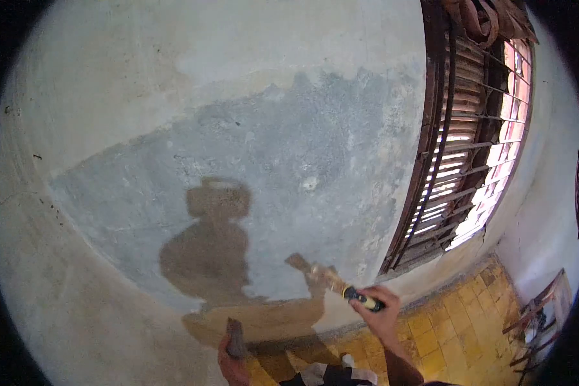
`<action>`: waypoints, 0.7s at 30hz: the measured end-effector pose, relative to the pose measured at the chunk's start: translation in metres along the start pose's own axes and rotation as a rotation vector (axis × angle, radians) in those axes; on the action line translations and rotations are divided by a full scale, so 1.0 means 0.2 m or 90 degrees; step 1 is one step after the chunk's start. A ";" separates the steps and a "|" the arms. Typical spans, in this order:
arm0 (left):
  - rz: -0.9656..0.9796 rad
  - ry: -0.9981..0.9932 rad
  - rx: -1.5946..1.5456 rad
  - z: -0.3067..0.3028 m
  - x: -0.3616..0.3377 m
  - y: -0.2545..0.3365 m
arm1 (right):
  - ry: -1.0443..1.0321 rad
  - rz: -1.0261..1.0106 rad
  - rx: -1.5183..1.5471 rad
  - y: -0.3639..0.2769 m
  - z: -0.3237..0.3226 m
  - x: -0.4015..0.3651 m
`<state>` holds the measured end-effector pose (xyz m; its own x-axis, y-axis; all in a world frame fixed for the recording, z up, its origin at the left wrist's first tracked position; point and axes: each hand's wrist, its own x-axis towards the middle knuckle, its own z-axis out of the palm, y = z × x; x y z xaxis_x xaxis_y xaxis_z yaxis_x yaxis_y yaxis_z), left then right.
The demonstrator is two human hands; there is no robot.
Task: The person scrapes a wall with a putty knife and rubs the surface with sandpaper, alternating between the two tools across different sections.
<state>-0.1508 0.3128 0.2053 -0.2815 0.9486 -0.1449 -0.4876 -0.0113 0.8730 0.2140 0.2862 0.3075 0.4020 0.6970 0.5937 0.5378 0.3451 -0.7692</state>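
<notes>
My right hand is closed around the black and yellow handle of a scraper. Its pale, shiny blade points up and left toward the wall, close to the lower part of a grey patch. The tool's shadow falls on the patch just past the tip. Low in the view, my left hand grips a grey-brown oblong block held upright in front of the wall's base. What the block is made of does not show.
Cream plaster surrounds the grey patch, which carries my shadow. At the right is a barred, slatted window. Yellow floor tiles run along the wall below, and a wooden frame-like object stands at the far right.
</notes>
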 end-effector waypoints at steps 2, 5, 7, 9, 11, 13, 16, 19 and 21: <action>0.120 -0.033 0.105 0.09 0.07 0.08 | -0.024 0.118 0.093 0.12 0.01 -0.18; 0.315 -0.130 0.294 0.33 0.17 0.29 | -0.081 0.223 0.145 0.16 -0.05 -0.33; 0.504 -0.220 0.415 0.52 0.23 0.42 | -0.096 0.252 0.148 0.26 -0.06 -0.45; 0.620 -0.215 0.482 0.79 0.25 0.51 | -0.112 0.282 0.135 0.31 -0.10 -0.49; 0.770 -0.200 0.600 0.97 0.38 0.58 | -0.114 0.307 0.146 0.35 -0.15 -0.52; 0.886 -0.191 0.663 1.22 0.50 0.65 | -0.101 0.321 0.181 0.39 -0.17 -0.53; 0.985 -0.181 0.650 1.65 0.49 0.79 | -0.100 0.309 0.159 0.42 -0.21 -0.51; 1.142 -0.145 0.618 2.01 0.50 0.87 | -0.127 0.318 0.134 0.52 -0.27 -0.53; 1.178 -0.155 0.626 2.22 0.40 0.88 | -0.143 0.319 0.118 0.56 -0.30 -0.51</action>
<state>0.1078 0.5267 0.5547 0.3172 0.0447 0.9473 0.6792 -0.7078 -0.1940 0.2774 0.2165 0.1756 0.3960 0.9130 0.0977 0.1756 0.0292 -0.9840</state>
